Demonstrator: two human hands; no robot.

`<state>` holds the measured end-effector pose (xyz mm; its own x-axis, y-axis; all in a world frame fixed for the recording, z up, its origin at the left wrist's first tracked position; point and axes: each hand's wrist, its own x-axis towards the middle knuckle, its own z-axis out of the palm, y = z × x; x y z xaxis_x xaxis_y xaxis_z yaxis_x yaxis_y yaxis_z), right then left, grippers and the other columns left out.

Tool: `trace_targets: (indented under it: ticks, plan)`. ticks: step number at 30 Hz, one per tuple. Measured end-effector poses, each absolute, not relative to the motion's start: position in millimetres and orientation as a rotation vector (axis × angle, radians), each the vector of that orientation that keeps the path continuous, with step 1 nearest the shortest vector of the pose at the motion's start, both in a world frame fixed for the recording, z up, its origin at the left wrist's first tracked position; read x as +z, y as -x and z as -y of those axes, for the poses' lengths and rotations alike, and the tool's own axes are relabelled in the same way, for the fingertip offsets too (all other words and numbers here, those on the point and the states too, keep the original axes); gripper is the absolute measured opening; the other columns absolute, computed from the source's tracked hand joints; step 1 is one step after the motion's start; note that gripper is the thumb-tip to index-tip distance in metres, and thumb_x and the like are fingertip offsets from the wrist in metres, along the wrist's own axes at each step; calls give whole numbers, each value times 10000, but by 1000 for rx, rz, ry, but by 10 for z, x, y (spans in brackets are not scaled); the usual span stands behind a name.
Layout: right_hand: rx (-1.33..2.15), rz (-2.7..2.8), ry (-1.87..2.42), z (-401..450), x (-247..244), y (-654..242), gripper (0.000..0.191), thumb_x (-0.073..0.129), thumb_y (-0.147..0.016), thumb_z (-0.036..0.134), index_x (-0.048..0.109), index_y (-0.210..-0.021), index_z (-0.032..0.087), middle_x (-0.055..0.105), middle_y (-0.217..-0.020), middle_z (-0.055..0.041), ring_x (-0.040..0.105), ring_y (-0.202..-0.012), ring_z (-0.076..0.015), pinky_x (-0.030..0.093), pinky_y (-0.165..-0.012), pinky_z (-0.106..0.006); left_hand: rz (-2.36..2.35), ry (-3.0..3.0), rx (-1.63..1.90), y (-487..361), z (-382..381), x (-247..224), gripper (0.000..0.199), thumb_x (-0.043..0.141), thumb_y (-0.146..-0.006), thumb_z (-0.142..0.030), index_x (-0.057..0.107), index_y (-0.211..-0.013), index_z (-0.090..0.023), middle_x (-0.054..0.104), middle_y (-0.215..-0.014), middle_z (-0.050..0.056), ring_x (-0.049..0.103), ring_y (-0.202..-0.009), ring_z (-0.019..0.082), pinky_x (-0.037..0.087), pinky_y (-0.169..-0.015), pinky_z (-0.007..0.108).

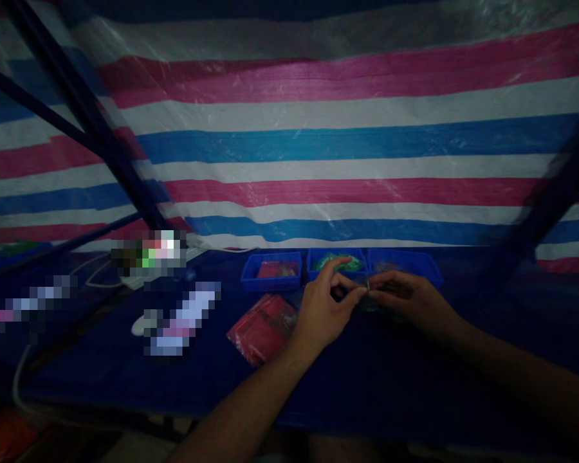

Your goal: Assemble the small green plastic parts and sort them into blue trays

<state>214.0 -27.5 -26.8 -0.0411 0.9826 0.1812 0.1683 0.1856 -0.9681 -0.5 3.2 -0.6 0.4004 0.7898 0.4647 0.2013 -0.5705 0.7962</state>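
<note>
My left hand [324,307] and my right hand [412,297] meet above the blue table, fingertips almost touching. Thumb and fingers of both are pinched round a tiny pale-greenish piece [368,287], too small and dark to name. Just behind the hands stands a blue tray [313,270] with green pieces [342,262] in it. Another blue tray [427,267], partly hidden by my right hand, holds something dim. Beside my left forearm lies a stack of red packets [258,331] in clear plastic. Something clear and shiny lies under the fingers, mostly hidden.
A blue tray [247,276] at the left of the row holds a reddish packet [277,269]. Farther left are a white rounded object [139,325], blurred-out items and a white cable [96,283]. Striped sheeting [347,141] hangs behind the table [367,392], between dark posts.
</note>
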Motion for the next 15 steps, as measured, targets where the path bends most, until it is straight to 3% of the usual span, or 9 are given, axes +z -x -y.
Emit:
trace_targets:
  ticks: [10,13,15]
  plan:
    - [991,1411,1199,292,-241,-2146,354,856,-770,522,746,-939,231,768,-925,-37,718,-800,-199,574,-721,-309,-821,-2003,1107,10,-38,-17,621,704,-941,-296,445,-1504,-257,803,-989,19,749,-889,183,560,-901,341]
    - [949,1365,1181,263,-256,-2179,342,861,-763,508,716,-898,229,752,-877,-24,706,-776,-191,565,-705,-296,-822,-2018,1157,-2,-40,-27,518,683,-952,-287,497,-1433,-236,774,-1099,50,731,-939,177,562,-869,319]
    - [898,1313,1210,242,-269,-2203,341,848,-774,509,692,-883,227,733,-813,-15,683,-708,-179,544,-641,-283,-861,-2056,1194,1,-40,-24,341,668,-961,-305,610,-1283,-208,755,-1099,62,714,-924,176,557,-821,304]
